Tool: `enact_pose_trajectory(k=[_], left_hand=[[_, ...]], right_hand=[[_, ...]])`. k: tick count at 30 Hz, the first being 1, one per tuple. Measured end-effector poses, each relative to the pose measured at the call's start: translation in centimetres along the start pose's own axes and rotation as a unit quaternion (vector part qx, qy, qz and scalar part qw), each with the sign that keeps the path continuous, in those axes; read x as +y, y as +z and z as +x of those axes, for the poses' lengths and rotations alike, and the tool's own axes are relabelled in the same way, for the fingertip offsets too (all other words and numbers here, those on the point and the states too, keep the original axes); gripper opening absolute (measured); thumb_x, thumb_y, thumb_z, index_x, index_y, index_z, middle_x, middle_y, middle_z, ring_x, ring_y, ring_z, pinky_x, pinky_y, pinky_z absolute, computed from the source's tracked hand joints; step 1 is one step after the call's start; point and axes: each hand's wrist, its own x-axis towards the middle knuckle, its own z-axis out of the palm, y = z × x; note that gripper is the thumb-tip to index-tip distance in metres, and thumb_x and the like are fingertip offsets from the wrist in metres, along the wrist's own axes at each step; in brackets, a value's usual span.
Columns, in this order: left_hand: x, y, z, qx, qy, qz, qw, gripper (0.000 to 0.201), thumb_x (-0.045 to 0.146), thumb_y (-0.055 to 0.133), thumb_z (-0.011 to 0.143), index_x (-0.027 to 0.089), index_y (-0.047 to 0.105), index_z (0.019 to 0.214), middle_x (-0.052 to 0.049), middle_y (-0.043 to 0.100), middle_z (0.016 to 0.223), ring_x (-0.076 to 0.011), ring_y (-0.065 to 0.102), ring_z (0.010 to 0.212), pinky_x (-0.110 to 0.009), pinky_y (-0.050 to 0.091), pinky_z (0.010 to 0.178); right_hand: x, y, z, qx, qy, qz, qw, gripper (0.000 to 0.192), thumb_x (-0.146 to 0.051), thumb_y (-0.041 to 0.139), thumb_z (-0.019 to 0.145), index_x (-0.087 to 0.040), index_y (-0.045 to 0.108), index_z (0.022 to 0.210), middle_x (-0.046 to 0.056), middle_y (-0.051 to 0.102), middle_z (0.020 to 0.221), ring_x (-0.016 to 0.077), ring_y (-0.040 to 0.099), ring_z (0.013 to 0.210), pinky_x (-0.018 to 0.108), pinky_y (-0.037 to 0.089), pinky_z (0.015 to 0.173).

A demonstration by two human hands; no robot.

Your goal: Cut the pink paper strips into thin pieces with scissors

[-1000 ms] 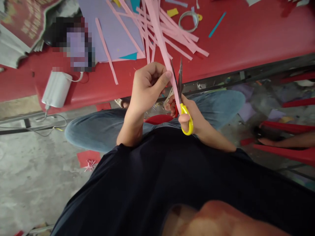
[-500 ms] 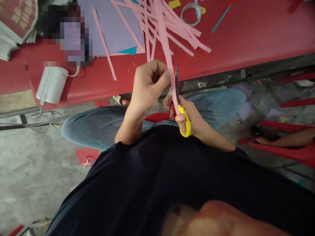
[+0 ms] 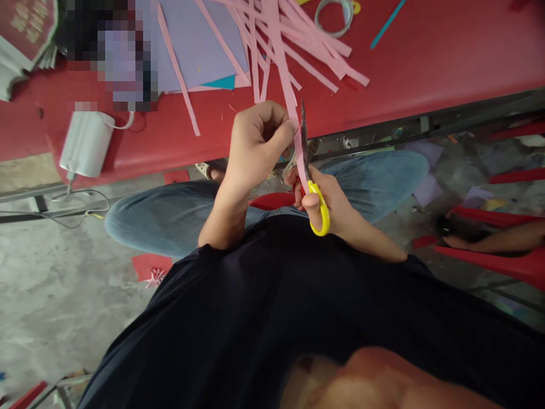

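Observation:
My left hand (image 3: 254,145) pinches a long pink paper strip (image 3: 284,79) between thumb and fingers, just in front of the red table's edge (image 3: 383,108). My right hand (image 3: 327,201) grips yellow-and-red-handled scissors (image 3: 313,190), thumb through the yellow loop. The blades point up along the strip and look closed against it, right beside my left thumb. The strip's far end lies among several other pink strips (image 3: 315,51) on the table.
A purple sheet (image 3: 200,45) over a teal one lies on the table, with a tape ring (image 3: 334,14) and a teal strip (image 3: 385,23). A white adapter (image 3: 85,142) with cable sits left. Paper scraps (image 3: 151,267) litter the floor. Another person's foot (image 3: 489,236) rests among red chair legs, right.
The scissor blades, apart a second ago, have closed on the pink strip. Both hands stayed nearly in place; the view shifted slightly upward.

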Motion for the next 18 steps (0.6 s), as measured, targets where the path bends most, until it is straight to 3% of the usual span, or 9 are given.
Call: enact_pose_trajectory(k=[8, 14, 18], left_hand=[[-0.06, -0.04, -0.09, -0.010, -0.012, -0.003, 1.000, 0.037, 0.034, 0.070, 0.112, 0.020, 0.056, 0.081, 0.006, 0.049, 0.065, -0.0086, 0.068, 0.056, -0.019, 0.052, 0.054], [-0.22, -0.16, -0.18, -0.014, -0.001, 0.006, 1.000, 0.041, 0.046, 0.067, 0.113, 0.021, 0.056, 0.082, 0.005, 0.051, 0.066, -0.0093, 0.068, 0.058, -0.021, 0.053, 0.053], [-0.35, -0.24, -0.24, -0.018, 0.020, -0.004, 1.000, 0.043, 0.050, 0.074, 0.110, 0.023, 0.058, 0.081, 0.004, 0.057, 0.067, -0.0081, 0.063, 0.056, -0.021, 0.049, 0.048]], right_hand=[[0.29, 0.40, -0.18, 0.014, 0.028, 0.004, 0.999, 0.068, -0.090, 0.056, 0.099, -0.026, 0.064, 0.121, 0.002, 0.064, 0.084, 0.0213, 0.065, 0.076, 0.035, 0.057, 0.067], [-0.26, 0.16, -0.11, 0.003, 0.010, -0.017, 1.000, 0.088, -0.104, 0.039, 0.093, -0.024, 0.063, 0.121, 0.003, 0.063, 0.085, 0.0199, 0.061, 0.071, 0.035, 0.053, 0.062], [-0.46, 0.30, -0.11, 0.019, 0.018, -0.034, 0.999, 0.091, -0.105, 0.037, 0.091, -0.023, 0.064, 0.119, 0.004, 0.065, 0.083, 0.0204, 0.063, 0.070, 0.036, 0.053, 0.064]])
